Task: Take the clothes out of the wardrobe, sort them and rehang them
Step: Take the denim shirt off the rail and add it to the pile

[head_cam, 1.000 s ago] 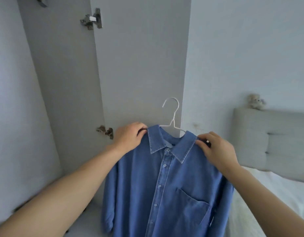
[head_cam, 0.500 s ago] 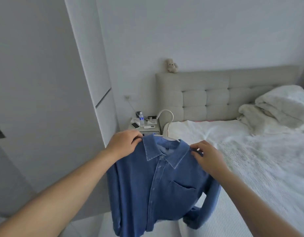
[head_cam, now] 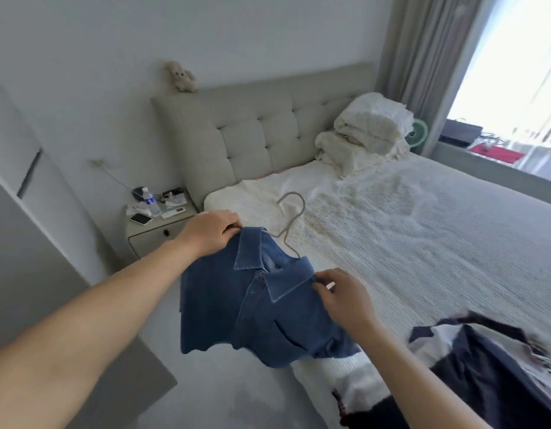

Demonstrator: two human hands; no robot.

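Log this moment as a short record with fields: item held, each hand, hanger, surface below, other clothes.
item held: blue denim shirt, on its hanger
left hand: grips the shirt's shoulder beside the collar
right hand: pinches the other shoulder
hanger: white wire, hook tilted toward the headboard
surface below: bed, shirt partly over its edge
other clothes: dark and white pile on the bed's near corner

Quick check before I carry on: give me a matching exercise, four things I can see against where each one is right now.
Things:
1. denim shirt
2. teddy bear
3. water bottle
4. folded duvet

Places:
A. on the nightstand
B. on top of the headboard
C. held by the left hand and right hand
D. on the bed, against the headboard

Pairs: 1-C, 2-B, 3-A, 4-D
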